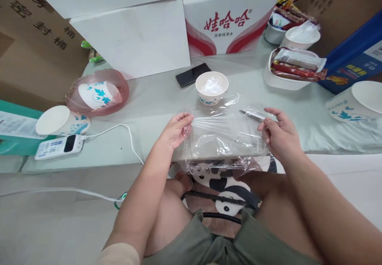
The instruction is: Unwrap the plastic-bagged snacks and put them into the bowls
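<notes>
A crumpled sheet of clear plastic film [223, 139] is stretched between my hands and hangs over the table's front edge. My left hand [178, 129] is closed, pinching the film's left edge. Between the thumb and fingers of my right hand [279, 131] is a slim pointed tool [252, 115], silvery with a dark tip, aimed left. Its exact kind is unclear, as the hand hides its rear end. The film's right side reaches the fingers of that hand. Just behind the film stands a paper bowl [211, 94] with clear plastic inside it.
A dark phone [193, 75] lies behind the bowl. White cartons [227, 22] line the back. On the right are a container of wrapped snacks [294, 80] and a paper bucket [343, 108]. At left are a pink basin [123, 94], a tipped paper cup [59, 121] and a power bank [56, 147] with a cable.
</notes>
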`<state>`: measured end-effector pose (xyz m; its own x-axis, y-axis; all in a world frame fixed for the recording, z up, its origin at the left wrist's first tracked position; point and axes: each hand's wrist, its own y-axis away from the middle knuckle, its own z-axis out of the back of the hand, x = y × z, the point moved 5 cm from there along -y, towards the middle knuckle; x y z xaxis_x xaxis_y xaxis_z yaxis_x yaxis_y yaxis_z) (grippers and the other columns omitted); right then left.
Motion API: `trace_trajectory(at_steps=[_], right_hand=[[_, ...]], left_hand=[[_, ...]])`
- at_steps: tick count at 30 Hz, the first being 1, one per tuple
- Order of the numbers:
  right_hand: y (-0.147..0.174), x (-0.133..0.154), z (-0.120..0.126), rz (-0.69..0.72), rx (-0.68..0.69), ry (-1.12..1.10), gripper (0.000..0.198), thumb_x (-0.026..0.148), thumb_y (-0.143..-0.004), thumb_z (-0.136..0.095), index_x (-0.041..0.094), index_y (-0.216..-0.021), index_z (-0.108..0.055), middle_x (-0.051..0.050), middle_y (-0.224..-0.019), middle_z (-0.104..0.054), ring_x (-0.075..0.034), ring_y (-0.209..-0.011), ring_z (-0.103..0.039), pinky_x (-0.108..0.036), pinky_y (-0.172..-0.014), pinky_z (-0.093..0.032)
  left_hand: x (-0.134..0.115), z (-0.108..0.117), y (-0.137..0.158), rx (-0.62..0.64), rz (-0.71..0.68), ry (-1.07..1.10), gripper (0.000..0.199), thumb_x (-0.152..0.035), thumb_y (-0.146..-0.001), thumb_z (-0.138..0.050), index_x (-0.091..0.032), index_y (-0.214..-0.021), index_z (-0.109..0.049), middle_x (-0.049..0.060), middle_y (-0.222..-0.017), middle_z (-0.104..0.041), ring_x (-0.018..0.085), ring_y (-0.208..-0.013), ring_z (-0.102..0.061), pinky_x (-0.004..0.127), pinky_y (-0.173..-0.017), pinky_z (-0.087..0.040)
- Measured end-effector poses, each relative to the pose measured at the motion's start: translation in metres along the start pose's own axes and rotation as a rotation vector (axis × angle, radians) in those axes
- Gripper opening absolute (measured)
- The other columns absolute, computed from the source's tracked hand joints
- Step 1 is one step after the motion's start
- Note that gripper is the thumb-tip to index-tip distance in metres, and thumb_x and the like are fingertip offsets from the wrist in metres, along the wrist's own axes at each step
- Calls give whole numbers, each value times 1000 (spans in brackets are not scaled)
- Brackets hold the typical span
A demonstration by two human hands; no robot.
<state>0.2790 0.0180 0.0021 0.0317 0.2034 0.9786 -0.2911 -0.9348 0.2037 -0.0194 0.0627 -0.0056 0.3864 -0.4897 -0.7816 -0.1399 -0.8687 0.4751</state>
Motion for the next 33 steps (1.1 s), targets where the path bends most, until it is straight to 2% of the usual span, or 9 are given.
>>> trace_trajectory(at_steps=[3,5,8,11,14,17,19,26,33], right_hand=[[0,0,3,26,-43,-15,32,38,-83,-69,29,-110,-55,7,-62,-59,-7,-35,-34,-23,-35,-22],[0,0,5,53,-59,-31,30,38,-84,-69,30,-109,-55,7,-63,-58,-6,-35,-33,-23,-35,-21],[1,2,3,80,-40,-30,28,38,-85,-67,30,-109,-55,7,-63,-57,-7,-36,-33,-24,-36,-21],[3,3,0,65,-31,-36,28,38,-85,-67,29,-108,-54,7,-63,-56,-7,-36,-32,-25,-36,-20],[3,3,-1,47,-35,-40,27,37,-84,-67,29,-107,-54,7,-62,-57,-7,-36,-32,-24,-35,-20],[2,2,2,37,-28,-27,28,37,-84,-67,28,-107,-54,7,-61,-57,-7,-37,-33,-23,-35,-21],[1,1,4,31,-28,-15,30,38,-83,-68,28,-107,-54,7,-60,-58,-8,-37,-33,-23,-35,-21],[2,1,6,13,-35,3,29,37,-84,-69,28,-108,-56,7,-63,-60,-7,-37,-37,-23,-36,-25],[2,1,5,21,-27,11,31,38,-82,-69,27,-107,-56,7,-61,-60,-8,-37,-37,-23,-36,-26]], left_hand=[[-9,10,-1,-145,-156,-177,26,-18,-65,-85,-15,-71,-60,-8,-52,-48,2,-40,-34,17,-40,-23],[-12,13,-2,-160,-198,-183,22,-20,-69,-83,-15,-73,-62,-8,-53,-47,3,-43,-38,16,-43,-28],[-11,11,-1,-92,-174,-83,23,-25,-71,-84,-14,-83,-67,-3,-68,-60,6,-62,-59,16,-58,-46],[-3,1,-1,26,-83,-83,35,-25,-65,-89,-14,-91,-70,3,-87,-71,11,-79,-68,21,-73,-55],[3,-5,-1,78,6,-127,35,-20,-58,-92,-14,-82,-68,3,-82,-72,11,-69,-68,21,-64,-55],[0,-2,-3,-9,-3,-140,33,-14,-56,-90,-14,-75,-64,2,-75,-72,7,-58,-63,15,-49,-46],[-2,0,-4,-46,-7,-155,32,-12,-55,-89,-14,-73,-62,3,-74,-73,6,-56,-61,13,-46,-42],[-6,8,-3,-81,5,-164,35,-9,-52,-89,-14,-75,-63,-2,-65,-67,5,-51,-59,12,-47,-45],[-9,6,-5,-46,63,56,23,-6,-62,-80,-14,-74,-61,-4,-59,-60,3,-46,-52,13,-45,-42]])
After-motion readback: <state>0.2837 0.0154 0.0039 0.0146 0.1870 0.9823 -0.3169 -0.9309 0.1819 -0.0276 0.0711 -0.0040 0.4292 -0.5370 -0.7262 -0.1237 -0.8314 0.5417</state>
